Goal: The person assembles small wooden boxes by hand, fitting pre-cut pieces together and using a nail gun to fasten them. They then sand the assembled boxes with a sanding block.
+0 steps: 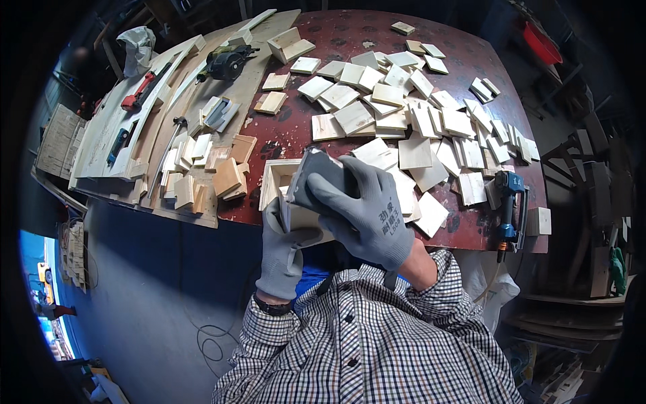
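Observation:
My right hand [378, 212], in a grey work glove, is closed round a dark grey sanding block [319, 165]. The block is tilted over a small open wooden box [273, 176] at the table's front edge; whether it touches the wood I cannot tell. My left hand [282, 252], gloved too, grips the near side of the box, thumb pointing right and fingers up along its left. Part of the box is hidden behind the block and both gloves.
Many loose wooden pieces [353, 118] are heaped on the dark red table [323, 30]. A blue air tool [509, 210] with a hose lies at the right edge. At left, boards carry a black power tool [227, 62], a red tool [138, 92] and small blocks [184, 191].

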`<state>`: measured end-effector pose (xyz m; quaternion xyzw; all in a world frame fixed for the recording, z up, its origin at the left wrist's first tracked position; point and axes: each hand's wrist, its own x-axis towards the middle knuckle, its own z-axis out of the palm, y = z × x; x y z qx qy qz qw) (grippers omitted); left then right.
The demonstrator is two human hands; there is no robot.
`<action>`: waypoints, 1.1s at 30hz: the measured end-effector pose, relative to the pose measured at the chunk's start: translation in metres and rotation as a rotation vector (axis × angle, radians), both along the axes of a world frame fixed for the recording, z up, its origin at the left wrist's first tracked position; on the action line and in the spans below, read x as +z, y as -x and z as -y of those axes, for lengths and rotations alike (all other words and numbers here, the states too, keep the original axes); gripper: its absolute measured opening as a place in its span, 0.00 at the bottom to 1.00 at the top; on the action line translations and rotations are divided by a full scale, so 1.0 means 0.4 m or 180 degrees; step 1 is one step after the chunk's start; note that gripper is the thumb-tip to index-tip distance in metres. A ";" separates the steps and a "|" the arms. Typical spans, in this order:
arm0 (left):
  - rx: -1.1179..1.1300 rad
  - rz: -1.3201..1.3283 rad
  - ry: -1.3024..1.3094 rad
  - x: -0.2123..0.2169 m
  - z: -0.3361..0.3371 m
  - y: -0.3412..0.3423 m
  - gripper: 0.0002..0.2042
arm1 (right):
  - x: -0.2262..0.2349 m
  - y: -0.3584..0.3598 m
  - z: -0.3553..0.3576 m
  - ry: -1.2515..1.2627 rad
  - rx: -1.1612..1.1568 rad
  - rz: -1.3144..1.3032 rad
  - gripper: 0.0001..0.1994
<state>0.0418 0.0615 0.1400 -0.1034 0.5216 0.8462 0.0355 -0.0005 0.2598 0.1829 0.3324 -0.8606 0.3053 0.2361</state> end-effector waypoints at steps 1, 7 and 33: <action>-0.0089 0.0022 -0.0072 0.004 -0.001 0.008 0.36 | 0.004 -0.034 -0.003 -0.0120 0.0274 -0.0059 0.32; 0.0000 0.0034 0.0490 0.009 -0.027 -0.003 0.45 | 0.002 0.060 0.008 -0.0112 -0.0437 0.0394 0.30; 0.1206 -0.2527 0.4530 0.011 0.017 -0.042 0.38 | 0.013 -0.119 -0.122 0.0194 0.0610 0.1849 0.33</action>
